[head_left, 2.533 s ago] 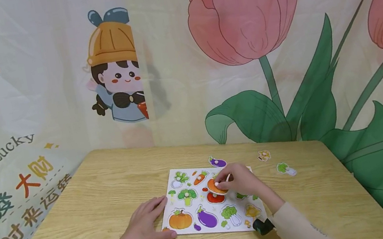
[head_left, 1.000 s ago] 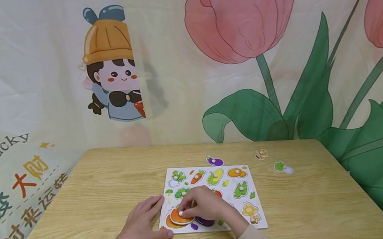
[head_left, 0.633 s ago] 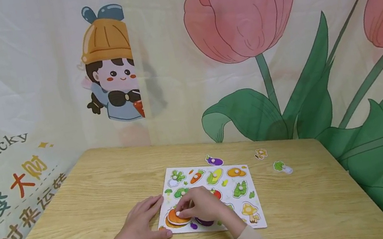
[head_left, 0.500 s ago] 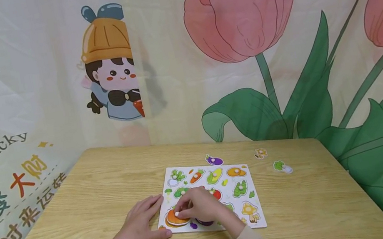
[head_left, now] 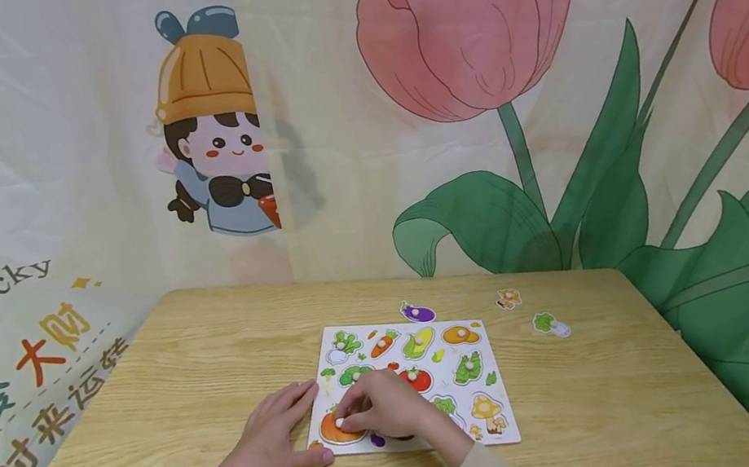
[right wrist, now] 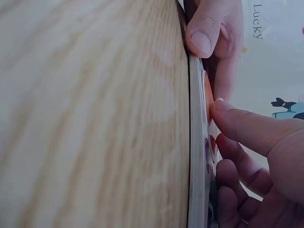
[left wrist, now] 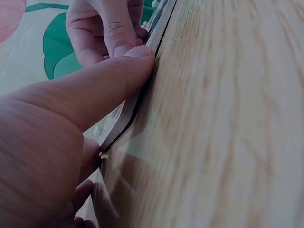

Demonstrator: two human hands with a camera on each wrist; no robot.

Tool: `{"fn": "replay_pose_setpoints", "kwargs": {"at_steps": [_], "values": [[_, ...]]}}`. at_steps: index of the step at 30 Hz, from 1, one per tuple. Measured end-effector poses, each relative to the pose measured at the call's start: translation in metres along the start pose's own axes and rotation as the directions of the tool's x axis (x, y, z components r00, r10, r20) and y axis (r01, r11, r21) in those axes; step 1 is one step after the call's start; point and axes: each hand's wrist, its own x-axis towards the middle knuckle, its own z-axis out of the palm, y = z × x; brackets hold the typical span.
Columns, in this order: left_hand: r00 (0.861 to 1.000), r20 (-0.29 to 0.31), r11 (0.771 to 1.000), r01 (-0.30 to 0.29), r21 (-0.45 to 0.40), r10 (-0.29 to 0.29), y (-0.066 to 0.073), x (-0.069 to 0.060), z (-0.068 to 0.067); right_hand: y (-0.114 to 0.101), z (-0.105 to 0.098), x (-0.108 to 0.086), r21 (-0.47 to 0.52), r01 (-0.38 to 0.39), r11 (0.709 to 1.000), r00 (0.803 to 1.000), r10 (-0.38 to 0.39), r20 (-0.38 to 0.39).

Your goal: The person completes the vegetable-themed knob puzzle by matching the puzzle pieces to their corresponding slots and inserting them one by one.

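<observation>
An outstretched left hand point(head_left: 270, 441) touched one board point(head_left: 462, 391); at its near-left corner, the right hand point(head_left: 384, 407) pinched one pumpkin point(head_left: 334, 434); three pieces point(head_left: 418, 312) lay off-board.

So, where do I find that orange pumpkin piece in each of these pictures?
Head: the pumpkin piece is left of the bottom centre, at the near-left corner of the white board.
Left wrist: I can't make it out.
Right wrist: a thin orange sliver, right of centre and slightly above the middle.
Shared landmark: the board, whose edge shows in all three.
</observation>
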Motion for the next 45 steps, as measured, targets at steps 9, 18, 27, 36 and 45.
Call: {"fn": "replay_pose_setpoints", "kwargs": {"at_steps": [9,18,27,36,45], "values": [[1.000,0.005,1.000,-0.010,-0.003,0.010,-0.001,0.001,0.000,0.000,0.000,0.000,-0.023,-0.015,1.000,1.000,0.015,0.002],[1.000,-0.004,1.000,-0.012,-0.001,0.012,-0.001,0.001,0.000,0.000,0.001,0.000,0.001,-0.028,1.000,1.000,0.028,-0.004],[1.000,-0.016,1.000,-0.019,-0.002,0.019,-0.002,0.000,0.001,-0.001,-0.007,-0.003,0.055,-0.037,0.998,0.999,0.035,0.038],[1.000,-0.020,1.000,-0.016,0.011,0.016,-0.001,0.000,0.000,0.003,-0.032,-0.008,0.068,-0.047,0.997,0.997,0.051,-0.053],[1.000,-0.022,1.000,-0.012,0.001,0.012,0.001,0.000,0.000,0.013,-0.058,-0.017,0.105,-0.092,0.990,0.985,0.106,-0.134]]}}
